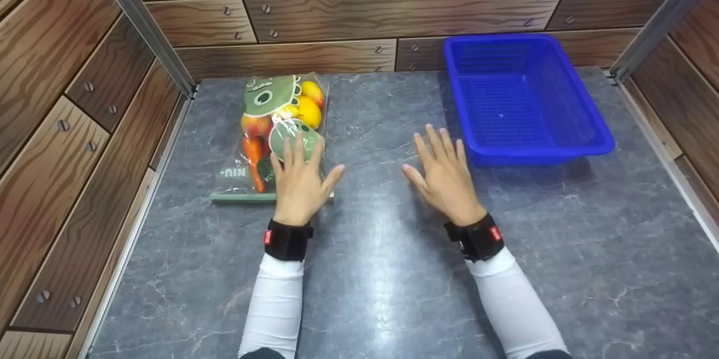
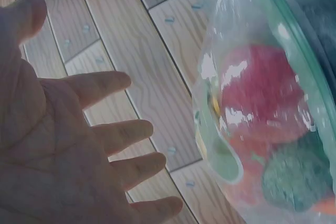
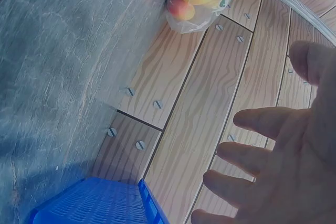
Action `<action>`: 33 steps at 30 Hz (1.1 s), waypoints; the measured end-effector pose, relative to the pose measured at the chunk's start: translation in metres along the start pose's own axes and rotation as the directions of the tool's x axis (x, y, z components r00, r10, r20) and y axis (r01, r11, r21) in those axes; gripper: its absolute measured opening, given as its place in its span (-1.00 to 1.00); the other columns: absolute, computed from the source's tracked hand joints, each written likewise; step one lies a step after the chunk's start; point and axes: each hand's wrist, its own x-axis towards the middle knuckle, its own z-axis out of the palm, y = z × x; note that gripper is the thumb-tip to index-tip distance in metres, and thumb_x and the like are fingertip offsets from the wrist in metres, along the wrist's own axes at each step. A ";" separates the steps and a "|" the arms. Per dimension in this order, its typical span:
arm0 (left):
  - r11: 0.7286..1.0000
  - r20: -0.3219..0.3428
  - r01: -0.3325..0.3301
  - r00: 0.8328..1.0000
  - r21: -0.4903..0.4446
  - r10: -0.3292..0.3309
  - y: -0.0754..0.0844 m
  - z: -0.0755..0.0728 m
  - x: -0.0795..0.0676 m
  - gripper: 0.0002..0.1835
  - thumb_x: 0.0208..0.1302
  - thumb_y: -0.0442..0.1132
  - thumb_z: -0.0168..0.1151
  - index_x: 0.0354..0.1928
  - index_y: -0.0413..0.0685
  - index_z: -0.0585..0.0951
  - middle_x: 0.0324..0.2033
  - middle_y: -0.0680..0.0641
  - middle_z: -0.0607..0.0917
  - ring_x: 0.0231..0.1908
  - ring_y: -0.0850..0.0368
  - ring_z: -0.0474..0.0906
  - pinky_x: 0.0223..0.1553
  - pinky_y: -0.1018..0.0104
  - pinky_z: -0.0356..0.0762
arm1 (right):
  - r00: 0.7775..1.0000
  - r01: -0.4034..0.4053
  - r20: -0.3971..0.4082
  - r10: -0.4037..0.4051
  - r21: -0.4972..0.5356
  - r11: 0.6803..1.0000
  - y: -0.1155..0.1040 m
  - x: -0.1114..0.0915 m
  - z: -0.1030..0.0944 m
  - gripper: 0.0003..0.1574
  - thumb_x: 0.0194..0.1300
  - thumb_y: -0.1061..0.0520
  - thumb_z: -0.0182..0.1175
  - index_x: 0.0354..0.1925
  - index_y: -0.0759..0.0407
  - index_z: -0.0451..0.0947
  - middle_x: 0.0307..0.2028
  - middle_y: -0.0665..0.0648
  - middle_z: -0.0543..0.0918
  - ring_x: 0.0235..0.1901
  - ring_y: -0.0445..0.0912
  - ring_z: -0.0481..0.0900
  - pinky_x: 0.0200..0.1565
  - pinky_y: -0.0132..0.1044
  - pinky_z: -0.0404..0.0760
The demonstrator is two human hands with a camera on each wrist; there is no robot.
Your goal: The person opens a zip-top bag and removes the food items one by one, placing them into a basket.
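A clear zip bag (image 1: pixel 269 101) with a green cartoon print lies on the left of the table. Through its film show yellow and red fruit (image 1: pixel 309 111), an orange carrot (image 1: pixel 252 151) and, in the left wrist view, a dark green lump (image 2: pixel 295 177). Above the lower right part of the bag is my left hand (image 1: pixel 300 187), fingers straight and spread; the left wrist view shows a gap between them and the bag. My right hand (image 1: pixel 446 185), also spread and holding nothing, hovers just left of a blue plastic basket (image 1: pixel 533 152).
The basket stands at the back right of a grey marbled table (image 1: pixel 382 269). Wood-patterned panels (image 1: pixel 320 16) rise at the back and on both sides, with metal posts (image 1: pixel 151 27) at the back corners. A green zip strip (image 1: pixel 241 198) edges the bag's near side.
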 end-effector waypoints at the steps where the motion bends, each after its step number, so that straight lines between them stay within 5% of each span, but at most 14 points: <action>1: 1.000 0.000 0.005 1.000 -0.004 -0.005 -0.003 -0.002 0.000 -0.14 0.45 0.37 0.04 0.59 0.01 0.26 0.60 -0.34 0.00 0.58 -0.39 -0.16 0.48 -0.45 -0.32 | 1.000 0.000 0.001 0.000 -0.001 1.000 0.000 0.000 0.000 -0.13 0.56 -0.24 0.05 0.57 0.21 0.18 0.60 0.33 0.05 0.60 0.26 -0.12 0.55 0.27 -0.27; 10: 0.997 0.020 0.074 0.997 -0.004 -0.074 -0.022 -0.012 -0.001 -0.07 0.31 0.32 0.28 0.58 0.00 0.28 0.59 -0.34 0.05 0.57 -0.45 -0.15 0.47 -0.48 -0.21 | 1.000 0.000 -0.005 0.000 0.009 1.000 0.001 -0.001 0.000 -0.14 0.57 -0.23 0.05 0.57 0.21 0.18 0.60 0.32 0.04 0.60 0.26 -0.12 0.55 0.27 -0.25; 19: 0.996 0.079 0.084 0.993 0.017 -0.085 -0.027 -0.010 -0.001 0.04 -0.11 -0.02 0.72 0.46 -0.10 0.44 0.56 -0.37 0.13 0.55 -0.45 -0.07 0.45 -0.52 -0.18 | 1.000 0.005 -0.014 -0.005 0.009 1.000 0.001 0.000 0.000 -0.14 0.56 -0.22 0.06 0.57 0.22 0.18 0.59 0.35 0.07 0.60 0.27 -0.11 0.55 0.27 -0.25; 33: 0.997 0.142 0.067 0.987 0.023 -0.070 -0.029 0.008 0.004 0.20 -0.43 -0.20 0.83 0.43 -0.05 0.41 0.53 -0.39 0.18 0.53 -0.50 -0.03 0.42 -0.55 -0.09 | 1.000 0.005 -0.014 -0.005 0.005 1.000 0.001 0.000 0.000 -0.13 0.56 -0.22 0.06 0.57 0.22 0.18 0.59 0.35 0.06 0.60 0.28 -0.11 0.54 0.27 -0.24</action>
